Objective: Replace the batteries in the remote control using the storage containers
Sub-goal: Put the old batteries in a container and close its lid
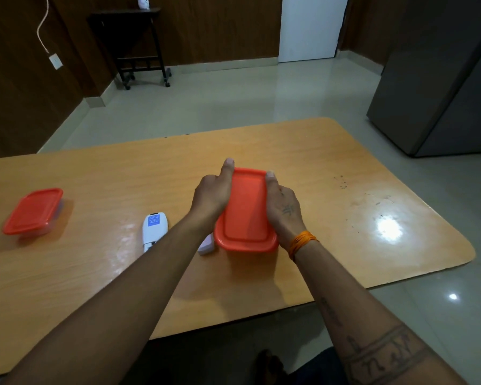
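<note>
A storage container with an orange lid [246, 211] is at the middle of the wooden table [331, 168]. My left hand [211, 194] grips its left side, thumb stretched along the far left corner. My right hand [282, 208] grips its right side, thumb on the lid's far right corner. The white remote control [154, 229] lies face down just left of my left forearm, a blue label on its back. A small white piece [207, 246], possibly the battery cover, lies beside the container's near left corner. A second orange-lidded container [34, 211] sits at the table's far left.
A grey refrigerator [442, 79] stands off the table's right far corner. A dark wheeled side table [134, 43] is against the back wall. Bare tabletop stretches right of the container, with a bright light reflection [389, 227].
</note>
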`<action>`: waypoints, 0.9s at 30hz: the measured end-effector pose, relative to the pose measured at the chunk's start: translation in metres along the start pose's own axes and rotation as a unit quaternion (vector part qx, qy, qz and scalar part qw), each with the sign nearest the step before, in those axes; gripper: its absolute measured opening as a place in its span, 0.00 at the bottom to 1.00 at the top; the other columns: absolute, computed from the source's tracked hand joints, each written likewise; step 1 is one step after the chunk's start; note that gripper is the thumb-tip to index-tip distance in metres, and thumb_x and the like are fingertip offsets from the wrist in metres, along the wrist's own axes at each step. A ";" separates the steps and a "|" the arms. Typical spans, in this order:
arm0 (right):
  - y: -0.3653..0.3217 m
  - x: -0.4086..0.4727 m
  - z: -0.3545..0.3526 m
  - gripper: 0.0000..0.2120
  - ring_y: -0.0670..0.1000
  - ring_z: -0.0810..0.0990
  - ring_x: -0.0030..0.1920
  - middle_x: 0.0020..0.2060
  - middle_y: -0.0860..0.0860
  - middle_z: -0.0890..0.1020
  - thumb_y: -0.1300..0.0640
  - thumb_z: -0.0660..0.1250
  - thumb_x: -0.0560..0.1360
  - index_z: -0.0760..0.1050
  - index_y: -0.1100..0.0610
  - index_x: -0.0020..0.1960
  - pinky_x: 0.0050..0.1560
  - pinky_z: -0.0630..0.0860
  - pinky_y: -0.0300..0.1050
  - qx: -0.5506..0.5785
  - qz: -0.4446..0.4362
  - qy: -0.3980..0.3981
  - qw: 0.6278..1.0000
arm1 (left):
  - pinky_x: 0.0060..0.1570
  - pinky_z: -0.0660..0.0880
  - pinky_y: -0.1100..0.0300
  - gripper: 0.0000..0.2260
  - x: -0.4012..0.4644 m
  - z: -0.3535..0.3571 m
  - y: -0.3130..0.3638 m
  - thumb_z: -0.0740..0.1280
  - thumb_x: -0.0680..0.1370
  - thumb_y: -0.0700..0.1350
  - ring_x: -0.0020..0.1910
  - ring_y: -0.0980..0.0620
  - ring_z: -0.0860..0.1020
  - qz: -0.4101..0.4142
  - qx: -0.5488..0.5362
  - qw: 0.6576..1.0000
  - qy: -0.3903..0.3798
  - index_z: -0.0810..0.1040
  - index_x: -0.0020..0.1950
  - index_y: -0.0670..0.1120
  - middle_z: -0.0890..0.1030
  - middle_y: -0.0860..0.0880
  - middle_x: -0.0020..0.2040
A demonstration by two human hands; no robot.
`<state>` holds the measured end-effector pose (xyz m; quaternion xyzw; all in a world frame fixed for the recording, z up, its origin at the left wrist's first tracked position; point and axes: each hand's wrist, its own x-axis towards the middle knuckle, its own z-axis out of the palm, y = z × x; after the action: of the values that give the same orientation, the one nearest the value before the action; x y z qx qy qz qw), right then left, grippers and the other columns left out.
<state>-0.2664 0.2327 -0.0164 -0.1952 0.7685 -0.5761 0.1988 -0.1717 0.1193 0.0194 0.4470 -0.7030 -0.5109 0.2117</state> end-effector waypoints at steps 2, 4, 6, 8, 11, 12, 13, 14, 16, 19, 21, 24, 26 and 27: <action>-0.001 0.002 0.000 0.35 0.55 0.76 0.34 0.31 0.52 0.78 0.25 0.50 0.78 0.73 0.54 0.34 0.38 0.71 0.50 0.010 0.006 -0.001 1.000 | 0.41 0.70 0.51 0.32 0.002 0.002 0.004 0.56 0.74 0.76 0.35 0.44 0.75 0.009 0.001 1.000 -0.001 0.72 0.32 0.48 0.75 0.48 0.31; -0.004 0.004 -0.002 0.35 0.55 0.75 0.33 0.30 0.51 0.77 0.26 0.51 0.78 0.73 0.54 0.33 0.37 0.70 0.51 0.005 0.004 -0.002 1.000 | 0.40 0.69 0.51 0.32 0.003 0.003 0.003 0.55 0.78 0.73 0.34 0.44 0.74 0.019 0.027 0.999 0.013 0.73 0.32 0.47 0.75 0.48 0.31; -0.005 0.005 -0.003 0.33 0.55 0.73 0.32 0.28 0.50 0.74 0.28 0.52 0.80 0.70 0.53 0.31 0.37 0.68 0.51 -0.014 -0.008 0.000 1.000 | 0.37 0.66 0.53 0.31 0.001 0.003 0.003 0.54 0.81 0.70 0.34 0.45 0.73 0.023 0.053 0.998 0.031 0.73 0.33 0.46 0.75 0.48 0.32; -0.005 0.005 -0.003 0.32 0.55 0.72 0.32 0.28 0.49 0.73 0.30 0.52 0.82 0.68 0.53 0.30 0.37 0.68 0.50 -0.028 -0.017 0.005 0.999 | 0.36 0.65 0.53 0.30 -0.001 0.003 0.002 0.54 0.82 0.69 0.33 0.46 0.72 0.019 0.058 0.998 0.035 0.71 0.32 0.47 0.74 0.49 0.32; -0.004 0.005 -0.005 0.32 0.56 0.75 0.35 0.30 0.51 0.76 0.32 0.52 0.83 0.70 0.54 0.32 0.39 0.70 0.51 -0.059 -0.026 0.012 0.998 | 0.39 0.68 0.53 0.28 -0.006 0.001 0.002 0.57 0.81 0.69 0.34 0.46 0.74 -0.001 0.021 1.000 0.022 0.72 0.34 0.47 0.75 0.49 0.32; -0.003 0.006 -0.006 0.33 0.58 0.77 0.37 0.32 0.52 0.78 0.32 0.51 0.83 0.71 0.55 0.33 0.40 0.72 0.53 -0.066 -0.025 0.017 0.997 | 0.40 0.70 0.52 0.27 -0.008 0.002 0.001 0.58 0.81 0.68 0.36 0.46 0.76 0.006 0.030 0.999 0.017 0.75 0.36 0.47 0.78 0.49 0.35; -0.003 0.007 -0.008 0.33 0.60 0.79 0.39 0.35 0.54 0.81 0.31 0.51 0.82 0.74 0.55 0.34 0.42 0.75 0.55 -0.072 -0.022 0.020 0.997 | 0.41 0.72 0.52 0.25 -0.011 0.002 -0.002 0.60 0.81 0.67 0.40 0.46 0.79 0.027 0.053 0.998 0.017 0.78 0.41 0.46 0.81 0.50 0.39; -0.003 0.008 -0.010 0.33 0.62 0.80 0.42 0.38 0.56 0.82 0.30 0.51 0.82 0.75 0.55 0.36 0.45 0.77 0.57 -0.077 -0.018 0.026 0.997 | 0.44 0.75 0.52 0.22 -0.017 0.001 -0.007 0.62 0.81 0.65 0.44 0.47 0.81 0.053 0.077 0.995 0.021 0.79 0.47 0.47 0.83 0.50 0.43; -0.002 0.010 -0.015 0.32 0.61 0.80 0.45 0.42 0.56 0.82 0.30 0.51 0.82 0.76 0.56 0.42 0.47 0.77 0.56 -0.074 -0.006 0.034 0.997 | 0.47 0.78 0.50 0.16 -0.035 -0.002 -0.018 0.67 0.79 0.61 0.47 0.47 0.82 0.089 0.094 0.991 0.034 0.78 0.52 0.49 0.83 0.50 0.48; -0.002 0.010 -0.024 0.30 0.58 0.78 0.49 0.47 0.53 0.79 0.31 0.54 0.82 0.75 0.58 0.54 0.50 0.77 0.56 -0.041 0.021 0.042 0.998 | 0.38 0.82 0.49 0.11 -0.058 -0.006 -0.034 0.70 0.79 0.55 0.43 0.45 0.83 0.077 0.065 0.995 0.023 0.77 0.46 0.48 0.83 0.48 0.44; -0.004 0.008 -0.027 0.28 0.56 0.77 0.46 0.45 0.50 0.77 0.32 0.57 0.81 0.74 0.58 0.55 0.46 0.74 0.52 -0.022 0.033 0.050 0.998 | 0.33 0.80 0.54 0.12 -0.063 -0.007 -0.040 0.70 0.81 0.51 0.42 0.43 0.84 0.059 0.022 0.998 0.017 0.78 0.45 0.43 0.83 0.44 0.44; -0.008 0.002 -0.029 0.24 0.55 0.76 0.41 0.41 0.51 0.78 0.36 0.62 0.80 0.74 0.58 0.46 0.41 0.71 0.49 0.022 0.043 0.049 0.998 | 0.33 0.80 0.56 0.15 -0.061 -0.004 -0.037 0.70 0.82 0.49 0.39 0.42 0.83 0.047 -0.035 0.998 0.039 0.78 0.45 0.37 0.82 0.41 0.41; -0.013 -0.003 -0.031 0.20 0.58 0.78 0.41 0.39 0.53 0.79 0.38 0.66 0.77 0.75 0.55 0.40 0.40 0.75 0.55 0.085 0.049 0.045 0.994 | 0.36 0.83 0.53 0.15 -0.056 -0.001 -0.032 0.69 0.82 0.49 0.40 0.43 0.83 0.053 -0.053 0.996 0.055 0.78 0.46 0.37 0.82 0.41 0.42; -0.017 -0.005 -0.033 0.19 0.61 0.81 0.42 0.39 0.54 0.82 0.40 0.68 0.75 0.77 0.55 0.38 0.41 0.79 0.58 0.107 0.052 0.050 0.992 | 0.38 0.84 0.51 0.15 -0.052 0.000 -0.029 0.69 0.82 0.49 0.42 0.43 0.84 0.055 -0.058 0.995 0.060 0.79 0.46 0.37 0.83 0.41 0.43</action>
<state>-0.2782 0.2583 0.0085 -0.1030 0.7209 -0.6526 0.2094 -0.1329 0.1613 0.0015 0.4246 -0.6818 -0.5103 0.3073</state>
